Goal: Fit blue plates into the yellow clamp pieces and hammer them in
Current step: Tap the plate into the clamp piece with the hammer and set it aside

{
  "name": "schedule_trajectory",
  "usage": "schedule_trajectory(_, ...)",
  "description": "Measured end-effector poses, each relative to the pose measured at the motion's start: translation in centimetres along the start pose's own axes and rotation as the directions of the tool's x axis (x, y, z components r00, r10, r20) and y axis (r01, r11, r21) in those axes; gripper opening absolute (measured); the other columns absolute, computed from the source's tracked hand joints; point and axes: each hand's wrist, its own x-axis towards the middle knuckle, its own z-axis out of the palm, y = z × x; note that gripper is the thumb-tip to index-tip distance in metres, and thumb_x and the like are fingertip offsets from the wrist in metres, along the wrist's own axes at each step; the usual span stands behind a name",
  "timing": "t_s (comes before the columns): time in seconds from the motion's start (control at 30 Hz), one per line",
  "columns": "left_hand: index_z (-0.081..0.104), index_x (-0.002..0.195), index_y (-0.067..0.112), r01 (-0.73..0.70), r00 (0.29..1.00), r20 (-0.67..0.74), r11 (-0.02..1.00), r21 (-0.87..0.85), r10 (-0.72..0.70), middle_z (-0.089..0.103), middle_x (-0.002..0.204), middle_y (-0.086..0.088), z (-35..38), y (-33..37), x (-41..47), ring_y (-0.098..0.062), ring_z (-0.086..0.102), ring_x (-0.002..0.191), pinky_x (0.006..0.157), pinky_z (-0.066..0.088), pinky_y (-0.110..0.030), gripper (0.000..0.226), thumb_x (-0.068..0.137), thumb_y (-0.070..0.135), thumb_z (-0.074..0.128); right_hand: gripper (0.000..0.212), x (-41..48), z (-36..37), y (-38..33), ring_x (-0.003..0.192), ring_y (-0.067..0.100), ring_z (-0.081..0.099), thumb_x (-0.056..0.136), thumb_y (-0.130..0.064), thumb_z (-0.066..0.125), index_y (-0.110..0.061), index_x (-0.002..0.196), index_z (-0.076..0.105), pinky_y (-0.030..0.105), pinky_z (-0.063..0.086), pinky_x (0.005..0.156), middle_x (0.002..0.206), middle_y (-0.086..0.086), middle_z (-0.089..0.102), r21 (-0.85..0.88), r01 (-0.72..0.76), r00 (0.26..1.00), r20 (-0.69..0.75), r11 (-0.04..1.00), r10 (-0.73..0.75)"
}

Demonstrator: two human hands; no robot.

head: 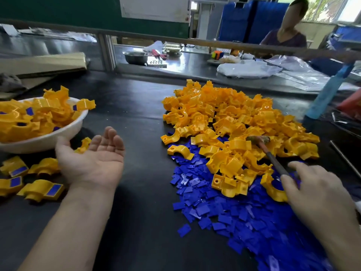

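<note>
Holding the left hand (91, 159) palm up just above the table (140, 118), fingers relaxed and slightly apart, nothing in it. Keeping the right hand (320, 192) back-up over the plates (224, 208), fingers spread, thumb and forefinger at the end of the hammer (258, 140) handle; cannot tell whether pinching it. Hammer head lying on the clamps (234, 118), a loose yellow pile beyond the right hand, its near edge overlapping the scattered blue plates. Just left of the left hand, fitted clamps (42, 189) on the table, blue faces up. Behind them, touching the thumb side, a white bowl (58, 137) heaped with more. Far across the bench, a steel bowl (135, 56) and a seated person (287, 34).
</note>
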Motion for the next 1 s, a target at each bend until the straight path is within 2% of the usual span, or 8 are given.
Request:
schedule_trajectory(0.1,0.058,0.106,0.009,0.075,0.995,0.04,0.972,0.221,-0.086,0.072,0.092,-0.009,0.3,-1.3,-1.0,-0.018,0.072,0.065,0.062,0.055,-0.025,0.047,0.093,0.053,0.049,0.044,-1.5,-0.1,-3.1,0.099,0.024,0.055,0.081,-0.042,0.059,-0.021,0.119,0.061,0.042,0.048,0.078,0.109,0.004,0.063,0.075,0.243,0.967,-0.092,0.967,-0.236)
schedule_trajectory(0.23,0.062,0.094,0.015,0.106,0.976,0.103,0.838,0.535,-0.19,0.07,0.075,-0.003,0.7,-3.6,-2.5,-0.014,0.065,0.062,0.056,0.05,-0.025,0.04,0.097,0.051,0.046,0.053,-2.4,1.9,-6.6,0.122,0.017,0.041,0.086,-0.057,0.046,-0.041,0.136,0.037,0.038,0.041,0.096,0.138,-0.01,0.044,-0.041,0.472,0.866,0.208,0.881,-0.455)
schedule_trajectory(0.3,0.063,0.093,0.015,0.107,0.957,0.144,0.769,0.631,-0.251,0.069,0.073,-0.003,0.9,-4.3,-3.1,-0.014,0.064,0.059,0.053,0.049,-0.024,0.037,0.097,0.048,0.048,0.05,-2.3,2.5,-6.9,0.12,0.015,0.04,0.091,-0.053,0.042,-0.042,0.138,0.031,0.035,0.039,0.096,0.139,-0.014,0.04,-0.054,0.479,0.857,0.247,0.876,-0.453)
schedule_trajectory(0.47,0.064,0.096,0.012,0.055,0.897,0.235,0.623,0.781,-0.374,0.069,0.073,-0.004,0.6,-5.6,-4.1,-0.013,0.063,0.056,0.048,0.05,-0.023,0.028,0.095,0.038,0.055,0.04,-2.4,2.3,-5.9,0.1,0.018,0.056,0.09,-0.045,0.04,-0.031,0.123,0.059,0.038,0.05,0.082,0.12,-0.008,0.063,0.038,0.471,0.875,0.104,0.881,-0.472)
schedule_trajectory(0.7,0.071,0.093,0.021,-0.08,0.814,0.295,0.406,0.91,-0.5,0.074,0.087,-0.006,-0.6,-7.7,-5.7,-0.013,0.067,0.066,0.054,0.051,-0.022,0.013,0.092,0.033,0.065,0.028,-2.3,1.8,-5.4,0.136,0.018,0.023,0.094,-0.04,0.046,-0.038,0.116,0.063,0.044,0.03,0.106,0.146,-0.006,0.037,0.258,0.326,0.937,0.042,0.909,-0.348)
schedule_trajectory(0.77,0.073,0.089,0.034,-0.141,0.79,0.317,0.349,0.927,-0.524,0.076,0.093,-0.002,-0.9,-7.9,-6.3,-0.012,0.071,0.073,0.059,0.052,-0.02,0.004,0.088,0.034,0.069,0.027,-2.3,1.5,-5.4,0.136,0.01,0.018,0.094,-0.04,0.047,-0.039,0.114,0.064,0.037,0.026,0.107,0.145,-0.01,0.035,0.376,0.287,0.949,0.014,0.881,-0.315)
schedule_trajectory(0.83,0.071,0.097,0.043,-0.22,0.755,0.367,0.318,0.922,-0.543,0.076,0.101,0.006,-1.2,-8.3,-6.8,-0.009,0.073,0.086,0.067,0.055,-0.022,0.017,0.083,0.034,0.072,0.027,-2.5,0.9,-5.5,0.129,0.002,0.025,0.092,-0.042,0.047,-0.039,0.111,0.066,0.02,0.027,0.099,0.137,-0.015,0.04,0.514,0.248,0.963,-0.037,0.822,-0.267)
schedule_trajectory(1.0,0.067,0.117,0.044,-0.244,0.648,0.442,0.38,0.892,-0.621,0.073,0.113,0.01,-1.7,-9.1,-7.9,-0.007,0.069,0.105,0.085,0.054,-0.017,0.04,0.079,0.032,0.076,0.029,-3.6,0.1,-6.8,0.111,-0.005,0.044,0.087,-0.05,0.04,-0.045,0.106,0.062,0.007,0.042,0.078,0.115,-0.022,0.046,0.709,0.212,0.956,-0.008,0.673,-0.293)
